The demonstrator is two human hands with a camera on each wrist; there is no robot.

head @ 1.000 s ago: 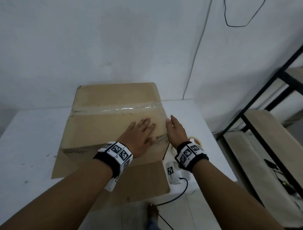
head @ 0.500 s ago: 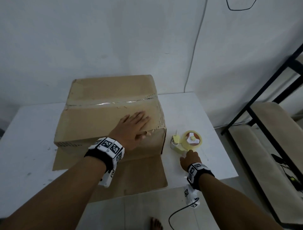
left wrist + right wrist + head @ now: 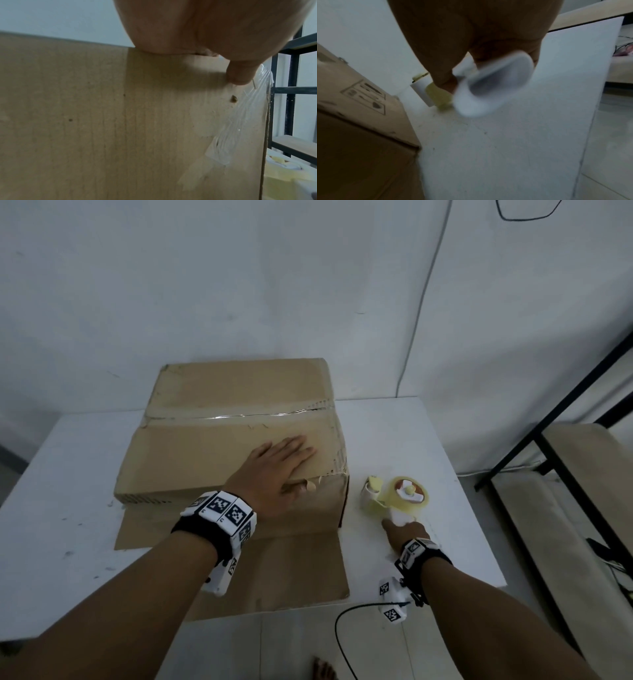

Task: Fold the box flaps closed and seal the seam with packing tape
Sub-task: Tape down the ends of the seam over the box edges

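A brown cardboard box [image 3: 212, 446] stands on the white table [image 3: 394, 433] with its top flaps folded shut. A strip of clear tape [image 3: 239, 416] runs along the seam. My left hand [image 3: 281, 463] lies flat on the near flap by the front right corner, and its thumb [image 3: 240, 75] presses the front face beside a wrinkled end of clear tape [image 3: 240, 128]. To the right of the box, my right hand [image 3: 404, 529] grips the white handle [image 3: 488, 88] of the yellow tape dispenser [image 3: 397, 494], which rests on the table.
A flat cardboard sheet [image 3: 274, 570] lies under the box and reaches the table's front edge. A black metal shelf rack [image 3: 548, 440] stands close on the right. A black cable [image 3: 342, 631] hangs below my right wrist.
My right hand left the box's right edge, moved right and down to the tape dispenser, and took hold of its handle. My left hand stayed flat on the box top.
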